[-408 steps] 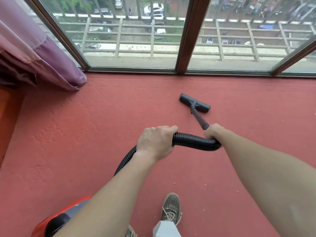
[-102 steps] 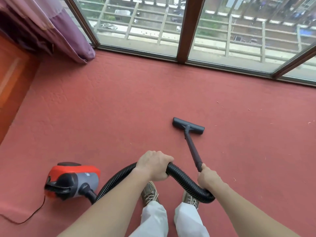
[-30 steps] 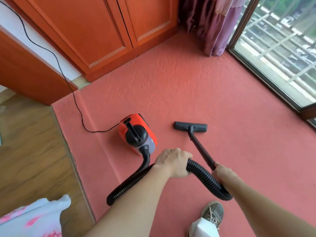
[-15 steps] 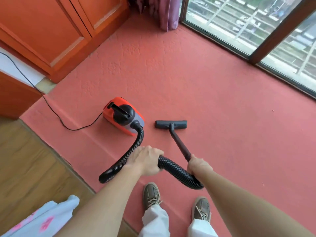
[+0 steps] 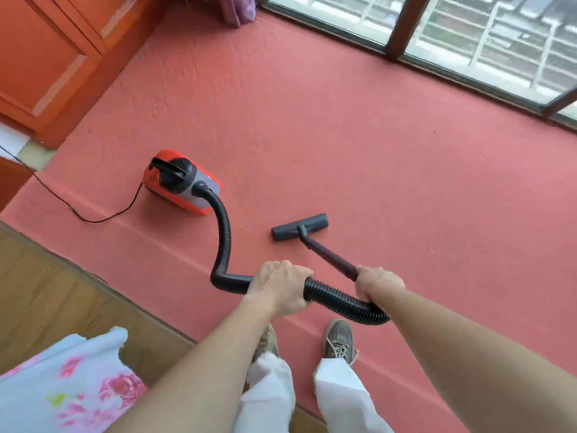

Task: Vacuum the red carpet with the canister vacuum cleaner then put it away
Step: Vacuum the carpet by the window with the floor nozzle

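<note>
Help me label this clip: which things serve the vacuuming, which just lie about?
Job: red-and-grey canister vacuum cleaner, black ribbed hose, dark wand, dark grey floor nozzle, red carpet, left hand, right hand.
Lying about: purple curtain, white floral cloth, orange wooden cabinet.

canister [image 5: 182, 182] left of floor head [image 5: 299, 227]

The left hand [image 5: 281, 287] covers a stretch of the hose [image 5: 223, 232], and the right hand [image 5: 376, 282] hides where the hose meets the wand [image 5: 327, 256]. Left of the canister [image 5: 181, 182], the cord [image 5: 93, 218] runs out at the picture's edge. Far behind the canister, the curtain [image 5: 239, 9] is cropped at the top.
</note>
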Demonstrator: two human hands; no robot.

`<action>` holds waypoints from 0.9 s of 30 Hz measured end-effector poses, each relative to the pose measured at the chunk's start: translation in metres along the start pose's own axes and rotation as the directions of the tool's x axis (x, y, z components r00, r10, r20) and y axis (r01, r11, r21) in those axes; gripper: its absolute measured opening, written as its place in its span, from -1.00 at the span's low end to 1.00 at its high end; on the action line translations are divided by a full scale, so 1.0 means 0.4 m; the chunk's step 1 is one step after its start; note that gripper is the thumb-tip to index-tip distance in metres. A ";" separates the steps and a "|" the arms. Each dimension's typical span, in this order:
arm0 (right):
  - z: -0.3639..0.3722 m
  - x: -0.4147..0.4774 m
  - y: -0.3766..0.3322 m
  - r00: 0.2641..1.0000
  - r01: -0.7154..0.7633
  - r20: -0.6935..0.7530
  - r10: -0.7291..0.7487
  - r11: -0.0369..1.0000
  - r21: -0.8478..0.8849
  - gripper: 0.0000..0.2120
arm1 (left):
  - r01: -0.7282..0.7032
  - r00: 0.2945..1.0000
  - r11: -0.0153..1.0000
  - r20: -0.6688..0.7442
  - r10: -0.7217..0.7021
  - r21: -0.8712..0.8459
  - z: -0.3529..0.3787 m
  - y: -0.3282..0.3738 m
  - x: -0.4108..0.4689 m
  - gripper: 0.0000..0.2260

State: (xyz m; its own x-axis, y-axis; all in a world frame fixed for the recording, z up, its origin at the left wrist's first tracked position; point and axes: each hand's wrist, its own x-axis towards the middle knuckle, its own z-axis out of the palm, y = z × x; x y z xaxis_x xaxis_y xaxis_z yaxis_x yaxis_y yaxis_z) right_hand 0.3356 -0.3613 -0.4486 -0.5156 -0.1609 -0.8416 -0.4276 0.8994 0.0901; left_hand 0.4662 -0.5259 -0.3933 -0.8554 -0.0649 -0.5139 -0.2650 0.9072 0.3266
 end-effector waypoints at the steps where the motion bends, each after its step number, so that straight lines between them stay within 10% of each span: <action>1: 0.012 -0.016 0.031 1.000 -0.030 0.005 0.030 0.999 0.024 -0.51 | -0.017 1.000 1.000 0.000 0.017 0.024 0.011 0.030 -0.003 -0.85; 11: 0.232 -0.130 0.196 0.956 -0.292 0.121 0.267 0.894 0.340 -0.54 | -0.148 0.984 0.984 0.118 0.136 0.101 0.131 0.170 -0.111 -0.82; 21: 0.525 -0.165 0.247 0.982 -0.188 0.079 0.173 0.821 0.539 -0.60 | -0.281 0.890 0.942 0.416 0.185 0.182 0.334 0.245 -0.194 -0.89; 27: 0.535 -0.220 0.263 0.994 -0.107 0.056 0.093 0.913 0.394 -0.53 | -0.286 0.922 0.937 0.324 0.212 0.200 0.394 0.296 -0.266 -0.91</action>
State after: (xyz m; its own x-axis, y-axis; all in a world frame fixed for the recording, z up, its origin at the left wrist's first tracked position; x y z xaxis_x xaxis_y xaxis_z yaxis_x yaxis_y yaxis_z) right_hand 0.4949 -0.1655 -0.4789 -0.5107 -0.0540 -0.8580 -0.0427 0.9984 -0.0374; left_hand 0.5961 -0.3459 -0.4250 -0.7005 0.2673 -0.6617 0.0850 0.9519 0.2944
